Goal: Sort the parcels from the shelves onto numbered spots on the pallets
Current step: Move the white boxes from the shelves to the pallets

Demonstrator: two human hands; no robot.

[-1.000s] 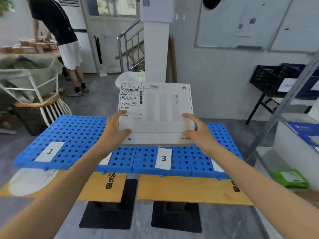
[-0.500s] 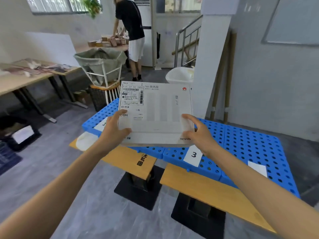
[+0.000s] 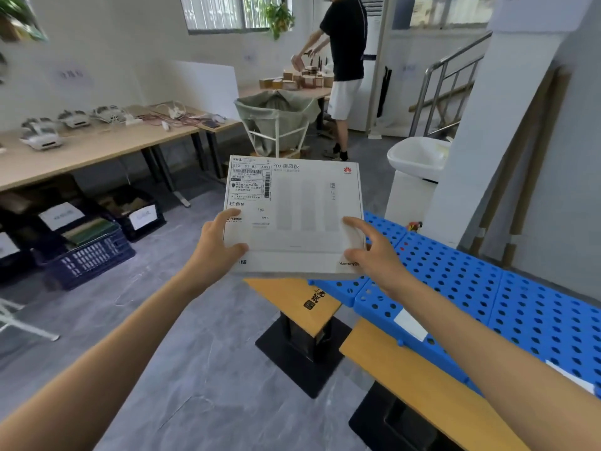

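At the left of the frame dark crates (image 3: 87, 255) stand on the floor under a long wooden table (image 3: 81, 148). Left of centre, the left hand (image 3: 216, 252) grips the lower left corner of the parcel (image 3: 302, 216), thumb lying on its top face; the fingers beneath are hidden. The parcel, a flat white box with a shipping label in its upper left corner, is held level in mid-air at the centre of the frame, between the two hands, above the floor and the near left corner of the pallets. In the upper centre a person in a black shirt (image 3: 344, 60) stands at a far table. The right hand (image 3: 374, 255) pinches the parcel's lower right corner, forefinger stretched over the top. The blue perforated pallets (image 3: 487, 288) fill the lower right, resting on wooden benches (image 3: 406, 379), a white paper slip (image 3: 411, 323) on their near edge.
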